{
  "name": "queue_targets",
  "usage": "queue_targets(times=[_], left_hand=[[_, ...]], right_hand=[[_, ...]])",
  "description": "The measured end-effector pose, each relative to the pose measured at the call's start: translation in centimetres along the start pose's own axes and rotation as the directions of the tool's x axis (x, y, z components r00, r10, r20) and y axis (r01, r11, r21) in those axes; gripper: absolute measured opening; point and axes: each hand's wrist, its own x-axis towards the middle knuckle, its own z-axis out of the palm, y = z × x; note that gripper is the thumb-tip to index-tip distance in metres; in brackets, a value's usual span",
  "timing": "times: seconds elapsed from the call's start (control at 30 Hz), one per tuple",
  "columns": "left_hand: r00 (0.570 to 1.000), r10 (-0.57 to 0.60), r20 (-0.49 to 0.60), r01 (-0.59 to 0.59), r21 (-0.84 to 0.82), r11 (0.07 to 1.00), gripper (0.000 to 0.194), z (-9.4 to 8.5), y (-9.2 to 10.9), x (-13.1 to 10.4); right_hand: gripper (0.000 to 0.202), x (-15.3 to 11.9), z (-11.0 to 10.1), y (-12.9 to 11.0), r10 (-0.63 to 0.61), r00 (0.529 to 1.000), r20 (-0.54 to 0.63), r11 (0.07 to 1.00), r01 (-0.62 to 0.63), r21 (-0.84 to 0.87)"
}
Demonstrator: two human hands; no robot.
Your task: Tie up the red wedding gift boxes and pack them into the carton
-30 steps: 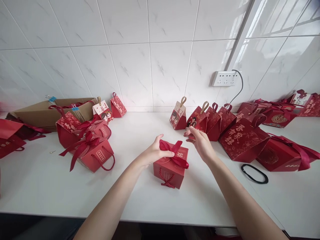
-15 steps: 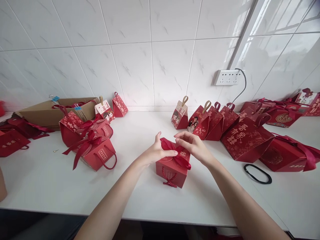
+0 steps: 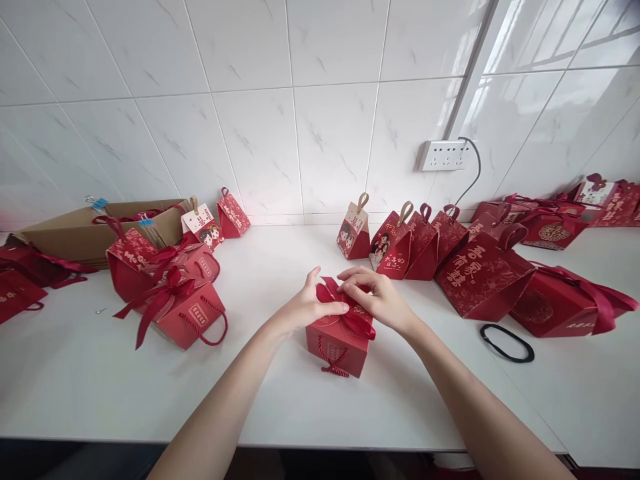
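Observation:
A red gift box (image 3: pixel 337 347) with a twisted cord handle stands on the white table in front of me. A dark red ribbon (image 3: pixel 359 327) crosses its top. My left hand (image 3: pixel 311 303) has its thumb pressed on the middle of the ribbon, with the index finger pointing up and other fingers partly hidden behind the box. From the right, my right hand (image 3: pixel 377 297) bends its fingers down onto the ribbon in a pinch near the left thumb. The exact spot between its fingertips is hidden.
To the left, a red box with a ribbon bow (image 3: pixel 187 313) stands before a brown cardboard box (image 3: pixel 55 230). Several red gift boxes (image 3: pixel 480 277) line the right side, near a black loop (image 3: pixel 507 343). A white power strip (image 3: pixel 445 155) is on the tiled wall.
The right hand's fingers have come slightly nearer the left thumb, over the ribbon. The whole view has shifted a little; the box stays in place on the table.

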Motion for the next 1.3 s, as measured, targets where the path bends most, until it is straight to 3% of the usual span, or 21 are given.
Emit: queue_targets(times=[0.2,0.3,0.4,0.67,0.87,1.13,1.3], left_hand=[[1.0,0.015,0.004,-0.016,0.024,1.0,0.116,-0.02,0.14,-0.27],[0.999,0.028,0.019,-0.028,0.014,1.0,0.115,0.0,0.19,-0.26],[0.999,0.031,0.032,-0.031,-0.016,0.999,0.115,0.02,0.17,-0.18],[0.999,0.02,0.028,-0.019,-0.02,1.0,0.116,-0.06,0.04,-0.2],[0.999,0.035,0.016,-0.035,0.013,0.999,0.11,-0.13,-0.04,-0.18],[0.998,0.033,0.049,-0.033,-0.002,0.999,0.098,-0.13,0.21,-0.38],[0.998,0.037,0.047,-0.038,0.02,0.999,0.093,-0.15,0.32,-0.37]], right_hand=[[0.021,-0.24,-0.08,0.11,-0.059,0.995,-0.083,0.994,0.051,-0.1],[0.024,-0.31,-0.26,0.24,-0.151,0.985,0.081,0.986,0.156,-0.057],[0.031,-0.32,-0.45,0.3,-0.168,0.962,0.216,0.983,0.181,-0.042],[0.03,-0.42,-0.29,0.23,-0.211,0.977,-0.025,0.968,0.205,-0.148],[0.029,-0.4,-0.28,0.3,-0.21,0.972,-0.103,0.968,0.193,-0.159],[0.025,-0.16,-0.47,-0.09,0.051,0.997,-0.059,0.998,-0.053,-0.045],[0.025,0.24,-0.75,0.05,0.255,0.954,0.156,0.953,-0.275,0.126]])
